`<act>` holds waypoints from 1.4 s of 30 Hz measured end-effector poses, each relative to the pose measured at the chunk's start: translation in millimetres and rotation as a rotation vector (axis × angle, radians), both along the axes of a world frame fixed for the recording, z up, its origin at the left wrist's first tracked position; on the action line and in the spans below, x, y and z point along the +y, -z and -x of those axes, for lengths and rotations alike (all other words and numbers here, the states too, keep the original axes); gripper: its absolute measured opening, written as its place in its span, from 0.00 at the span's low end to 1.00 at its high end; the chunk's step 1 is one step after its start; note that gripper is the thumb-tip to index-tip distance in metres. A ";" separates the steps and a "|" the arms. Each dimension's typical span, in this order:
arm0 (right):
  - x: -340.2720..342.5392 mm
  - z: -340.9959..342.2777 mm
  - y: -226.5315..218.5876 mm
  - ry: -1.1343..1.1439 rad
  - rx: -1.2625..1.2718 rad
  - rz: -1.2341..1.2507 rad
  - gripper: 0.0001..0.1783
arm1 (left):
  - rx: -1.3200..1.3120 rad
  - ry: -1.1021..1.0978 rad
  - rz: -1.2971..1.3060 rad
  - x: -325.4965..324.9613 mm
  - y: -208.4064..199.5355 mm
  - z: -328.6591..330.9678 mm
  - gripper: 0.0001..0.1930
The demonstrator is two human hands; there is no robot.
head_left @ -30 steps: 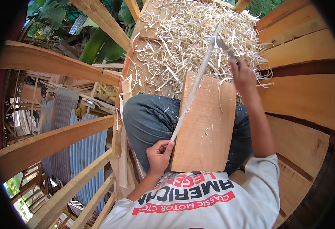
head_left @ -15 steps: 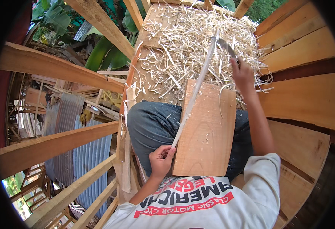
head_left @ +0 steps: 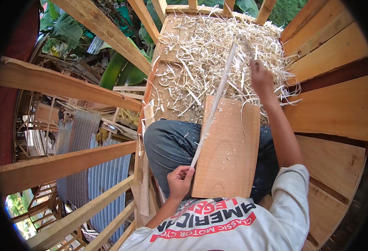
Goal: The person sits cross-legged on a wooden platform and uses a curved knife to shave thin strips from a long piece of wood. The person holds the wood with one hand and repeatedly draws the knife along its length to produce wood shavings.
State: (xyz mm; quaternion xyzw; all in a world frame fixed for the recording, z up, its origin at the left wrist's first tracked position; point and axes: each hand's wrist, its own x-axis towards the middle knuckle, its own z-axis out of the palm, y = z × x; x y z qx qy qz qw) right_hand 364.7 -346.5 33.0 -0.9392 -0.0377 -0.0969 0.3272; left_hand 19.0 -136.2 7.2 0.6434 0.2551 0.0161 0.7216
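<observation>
My left hand [head_left: 179,183] is closed on the near end of a long, pale wooden strip [head_left: 217,96]. The strip slants up and away over the left edge of a flat wooden board [head_left: 230,154] that lies across my lap. Out past the board, my right hand [head_left: 262,81] grips the handle of a sickle-like curved knife [head_left: 247,46]. Motion smears its blade, close to the right of the strip's far end; whether the two touch I cannot make out. A few small curls of wood rest on the board.
Thin wood shavings [head_left: 188,75] cover much of the plank floor ahead. Wooden rails [head_left: 66,83] run along my left, with corrugated metal sheets [head_left: 108,171] and scrap timber below. Broad boards [head_left: 330,108] form a wall on my right.
The curved blade, which lay across the strip near its far end, is now to the strip's right and blurred. My right hand has shifted slightly; my left hand keeps its hold.
</observation>
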 end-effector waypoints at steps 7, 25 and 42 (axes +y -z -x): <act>-16.3 39.2 29.3 -0.165 -0.014 0.043 0.19 | 0.021 0.016 -0.023 0.2 -3.0 -1.7 0.05; -45.0 49.0 41.1 -0.099 -0.034 -0.330 0.23 | -0.015 0.111 0.141 6.6 -11.9 -2.2 0.10; -11.3 58.0 14.0 -0.244 -0.086 0.103 0.29 | -0.024 0.137 -0.117 1.7 -0.2 2.4 0.12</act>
